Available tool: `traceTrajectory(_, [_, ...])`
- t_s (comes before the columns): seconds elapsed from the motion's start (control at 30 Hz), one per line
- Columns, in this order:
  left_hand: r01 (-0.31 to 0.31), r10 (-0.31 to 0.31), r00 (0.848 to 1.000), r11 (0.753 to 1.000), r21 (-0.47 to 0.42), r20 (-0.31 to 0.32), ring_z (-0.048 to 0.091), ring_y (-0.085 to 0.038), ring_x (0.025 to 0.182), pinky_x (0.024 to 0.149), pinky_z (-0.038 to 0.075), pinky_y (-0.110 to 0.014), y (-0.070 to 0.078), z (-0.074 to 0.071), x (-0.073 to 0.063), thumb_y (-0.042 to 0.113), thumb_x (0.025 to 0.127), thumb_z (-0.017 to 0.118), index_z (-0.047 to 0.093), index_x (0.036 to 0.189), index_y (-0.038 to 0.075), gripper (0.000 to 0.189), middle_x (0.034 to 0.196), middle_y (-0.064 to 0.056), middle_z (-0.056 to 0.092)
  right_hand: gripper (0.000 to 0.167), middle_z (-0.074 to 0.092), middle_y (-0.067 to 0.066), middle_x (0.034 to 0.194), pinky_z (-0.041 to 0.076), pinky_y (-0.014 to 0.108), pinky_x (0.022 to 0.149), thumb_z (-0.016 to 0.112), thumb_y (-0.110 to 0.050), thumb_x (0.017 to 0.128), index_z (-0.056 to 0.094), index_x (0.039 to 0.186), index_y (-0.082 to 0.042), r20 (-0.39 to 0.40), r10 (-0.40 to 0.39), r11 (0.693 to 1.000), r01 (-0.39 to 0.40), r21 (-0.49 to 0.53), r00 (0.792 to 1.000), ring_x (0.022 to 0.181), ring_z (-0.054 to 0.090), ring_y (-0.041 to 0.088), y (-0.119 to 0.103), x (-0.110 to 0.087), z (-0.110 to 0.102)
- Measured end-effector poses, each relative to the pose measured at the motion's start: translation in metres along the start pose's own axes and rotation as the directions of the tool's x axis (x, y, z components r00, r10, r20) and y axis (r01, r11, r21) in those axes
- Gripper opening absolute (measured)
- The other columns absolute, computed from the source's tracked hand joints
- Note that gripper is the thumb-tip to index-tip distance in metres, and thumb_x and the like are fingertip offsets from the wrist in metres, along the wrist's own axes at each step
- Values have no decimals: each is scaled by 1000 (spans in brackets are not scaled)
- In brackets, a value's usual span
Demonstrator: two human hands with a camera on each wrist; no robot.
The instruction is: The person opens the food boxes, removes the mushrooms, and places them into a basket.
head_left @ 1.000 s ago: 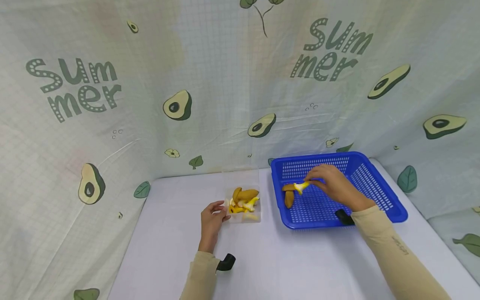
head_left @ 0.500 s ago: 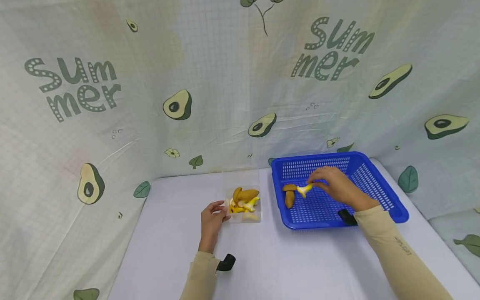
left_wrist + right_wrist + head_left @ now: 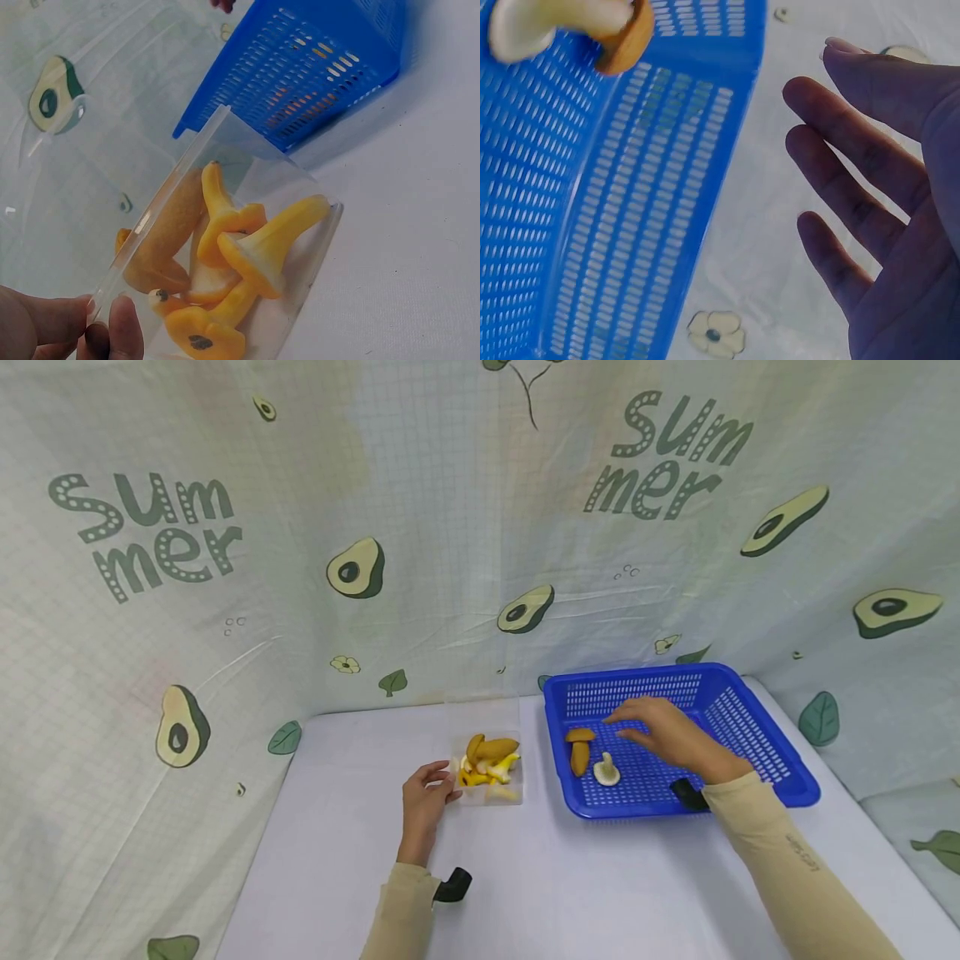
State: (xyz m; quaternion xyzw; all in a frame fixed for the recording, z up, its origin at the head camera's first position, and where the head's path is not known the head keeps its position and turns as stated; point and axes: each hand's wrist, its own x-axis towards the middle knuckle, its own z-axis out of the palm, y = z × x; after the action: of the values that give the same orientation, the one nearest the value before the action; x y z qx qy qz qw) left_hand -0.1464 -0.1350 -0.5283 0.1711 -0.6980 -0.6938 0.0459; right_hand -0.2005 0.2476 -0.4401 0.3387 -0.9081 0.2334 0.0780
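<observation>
My left hand (image 3: 425, 800) pinches the left wall of a small clear plastic box (image 3: 311, 300) between thumb and fingers. Several yellow and brown mushrooms (image 3: 255, 247) lie heaped inside that box. My right hand (image 3: 671, 735) hovers over the blue plastic basket (image 3: 558, 777), fingers spread and nothing in them. Beneath it in the basket lie a pale mushroom (image 3: 607, 771) with its stem up and, to the left, a brown-capped mushroom (image 3: 580, 752). In the right wrist view the fingers (image 3: 855, 195) are apart from the basket's wall.
The box's transparent lid (image 3: 482, 714) stands raised at its back. A white table (image 3: 525, 885) carries box and basket, the basket on the right. A printed curtain (image 3: 435, 527) hangs close behind both.
My right hand has let go of the yellow-and-white mushroom, which now lies lower in the basket, and its fingers have parted. The left hand keeps its place on the box.
</observation>
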Motion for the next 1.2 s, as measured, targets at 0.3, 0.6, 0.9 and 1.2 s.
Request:
traceTrajectory(0.3, [7, -7, 1000, 1000, 1, -2, 59, -18, 80, 72, 67, -28, 2, 1, 1, -6, 99, 67, 63, 133, -11, 35, 110, -20, 60, 24, 77, 4, 110, 61, 52, 94, 81, -2, 92, 81, 115, -9, -14, -70, 998, 70, 3, 997, 105, 72, 30, -28, 18, 11])
traceTrajectory(0.6, [7, -7, 1000, 1000, 1, 3, 58, -18, 79, 73, 67, -29, 0, 1, 1, -6, 99, 67, 63, 133, -11, 35, 110, -21, 60, 26, 76, 4, 109, 58, 51, 95, 84, -2, 89, 81, 114, -8, -42, -149, 988, 147, -40, 988, 103, 69, 27, -61, 38, 28])
traceTrajectory(0.9, [8, -7, 1000, 1000, 10, -13, 60, -19, 80, 70, 66, -26, -2, 0, 3, -7, 99, 68, 65, 131, -11, 33, 106, -18, 61, 26, 75, 2, 112, 56, 52, 101, 84, -6, 90, 81, 116, -12, -3, -159, 985, 158, -70, 987, 109, 68, 26, -87, 52, 44])
traceTrajectory(1.2, [16, -16, 1000, 1000, -8, -2, 59, -18, 80, 71, 66, -27, -2, -1, 4, -7, 99, 68, 64, 132, -11, 34, 108, -18, 61, 29, 75, 1, 113, 52, 51, 107, 85, -7, 90, 80, 118, -12, 1, -186, 978, 185, -94, 983, 110, 67, 26, -101, 63, 60])
